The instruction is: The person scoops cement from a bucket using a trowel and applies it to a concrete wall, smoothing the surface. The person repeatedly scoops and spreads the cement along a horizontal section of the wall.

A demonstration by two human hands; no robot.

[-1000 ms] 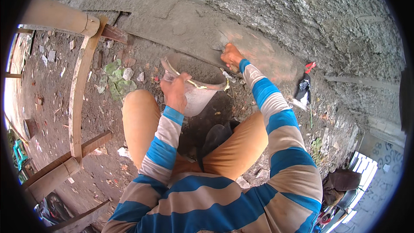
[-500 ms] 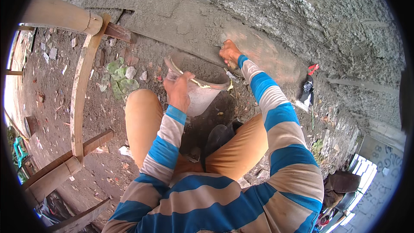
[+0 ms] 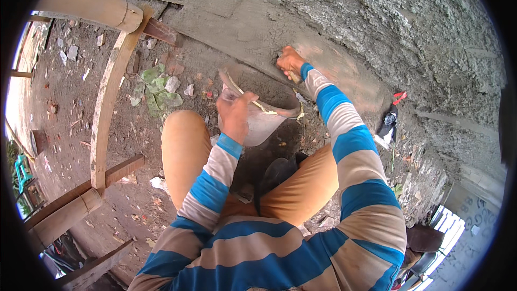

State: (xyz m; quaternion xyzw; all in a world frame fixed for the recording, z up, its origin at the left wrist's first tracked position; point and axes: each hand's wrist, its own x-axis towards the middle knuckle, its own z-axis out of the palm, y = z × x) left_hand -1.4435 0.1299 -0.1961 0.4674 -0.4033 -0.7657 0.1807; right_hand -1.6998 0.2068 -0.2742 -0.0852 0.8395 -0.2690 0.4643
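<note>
My left hand (image 3: 233, 114) is closed on the near left rim of a pale, mortar-smeared bucket (image 3: 264, 131), which tilts toward the wall between my knees. Grey mortar (image 3: 264, 87) shows inside it. Beyond the bucket, my right hand (image 3: 291, 60) is wrapped round the wooden handle of a trowel (image 3: 294, 77). The blade is hidden by the hand and the mortar. That fist is close against the smooth grey plastered band (image 3: 231, 24) at the wall's foot, beside a pinkish bare patch (image 3: 334, 67).
A bamboo pole (image 3: 89, 2) and wooden slats (image 3: 107, 97) stand at my left. Leaves (image 3: 156, 89) and stones litter the dirt floor (image 3: 70, 129). Rough wall (image 3: 388, 21) rises ahead and to the right. A dark bottle-like object with a red tip (image 3: 389, 118) lies near its base.
The view has shifted slightly, so the wall and the bucket appear farther right. Both hands keep their grips; the right fist stays near the same spot of wall.
</note>
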